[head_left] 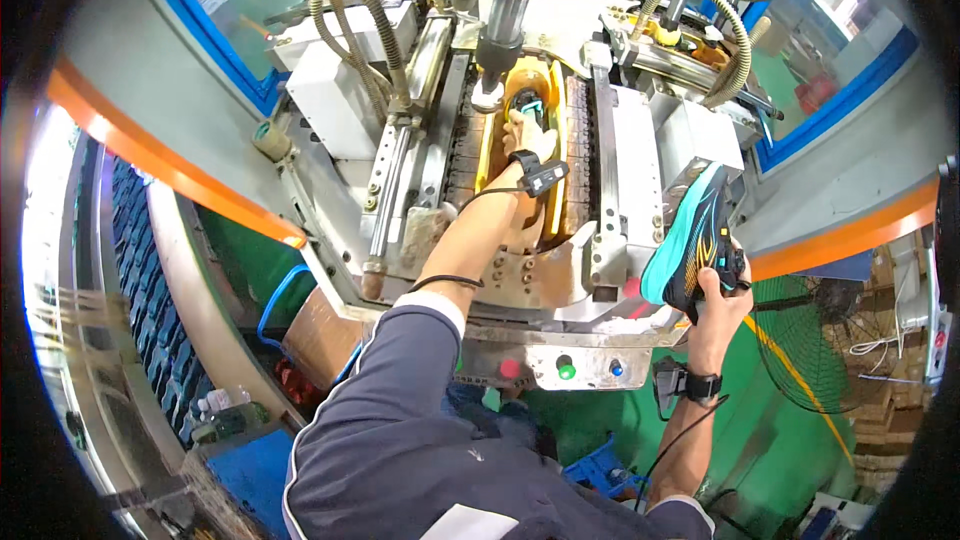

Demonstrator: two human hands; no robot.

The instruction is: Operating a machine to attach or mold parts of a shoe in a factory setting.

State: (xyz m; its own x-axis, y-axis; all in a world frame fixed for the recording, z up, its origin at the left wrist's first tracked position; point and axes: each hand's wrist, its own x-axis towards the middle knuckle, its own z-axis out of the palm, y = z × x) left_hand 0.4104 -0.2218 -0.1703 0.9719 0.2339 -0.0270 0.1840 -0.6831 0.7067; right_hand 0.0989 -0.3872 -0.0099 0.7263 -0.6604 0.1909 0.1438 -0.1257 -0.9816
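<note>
My left hand [529, 137] reaches forward into the yellow-lined bay [557, 165] of a machine. Its fingers are closed on a dark shoe with turquoise parts [529, 105], mostly hidden by the hand and the bay. Off to the right, my right hand [717, 302] grips a black sports shoe [690, 245] with a thick turquoise sole and orange stripes. That shoe is held up on its side, toe toward me, with the thumb on its upper; the other fingers are largely out of sight behind it.
A metal press rod [503, 35] hangs just above the bay. White housings [335, 95] and hoses flank it. Along the machine's front edge runs a panel with a green button [566, 370]. At left is a conveyor [150, 250]; at right stands a wire fan cage [810, 345].
</note>
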